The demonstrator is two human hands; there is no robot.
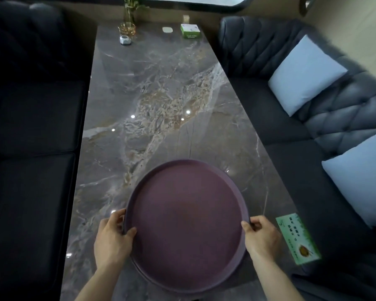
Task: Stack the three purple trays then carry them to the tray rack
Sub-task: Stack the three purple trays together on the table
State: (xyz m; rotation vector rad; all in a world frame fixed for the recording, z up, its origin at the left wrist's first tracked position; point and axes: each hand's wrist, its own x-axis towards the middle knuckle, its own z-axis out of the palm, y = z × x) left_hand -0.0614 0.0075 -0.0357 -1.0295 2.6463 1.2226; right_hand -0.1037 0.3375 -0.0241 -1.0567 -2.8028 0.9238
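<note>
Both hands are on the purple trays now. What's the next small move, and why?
Probably lift straight up, keeping it level. The left hand and right hand grip opposite rims of the purple tray stack, whose edges look nested and aligned above the marble table. No tray rack is in view.

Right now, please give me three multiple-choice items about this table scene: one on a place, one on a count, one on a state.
1. Where does the green card lie?
A. on the table's right edge, near the right hand
B. inside the top tray
C. on the left sofa

2. How many pale cushions lie on the right sofa?
A. none
B. two
C. four

3. How do the hands stand at the purple trays?
A. both off them
B. only the left grips
C. each grips a side of the rim

Key: 1 A, the green card lies beside the right hand. 2 B, two pale cushions show. 3 C, the left hand and the right clasp the rim of the purple trays.
</note>
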